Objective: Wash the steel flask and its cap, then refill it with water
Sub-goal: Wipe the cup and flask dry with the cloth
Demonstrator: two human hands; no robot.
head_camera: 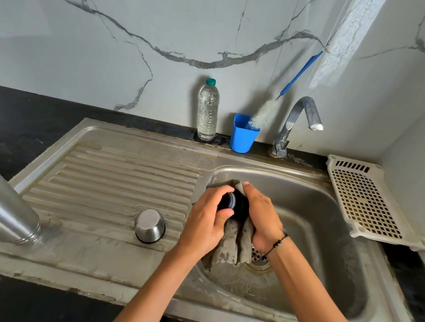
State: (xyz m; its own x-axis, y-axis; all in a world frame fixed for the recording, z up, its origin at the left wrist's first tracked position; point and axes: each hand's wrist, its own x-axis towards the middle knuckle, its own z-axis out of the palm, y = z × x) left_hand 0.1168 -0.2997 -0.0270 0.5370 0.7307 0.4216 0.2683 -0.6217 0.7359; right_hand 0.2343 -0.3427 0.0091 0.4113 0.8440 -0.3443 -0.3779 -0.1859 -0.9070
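**Wiping the flask's black stopper over the basin**

Gripping black stopper point(236, 204) with left hand point(205, 221), fingers curled round it; pressing grey cloth point(235, 241) with right hand point(260, 215), above sink point(330, 195) to catch drips. Draining nearby: steel flask point(1, 207), steel cap point(150, 225).

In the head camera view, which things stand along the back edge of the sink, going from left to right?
Plastic water bottle → blue cup, with a bottle brush leaning out of it → steel tap → white perforated tray.
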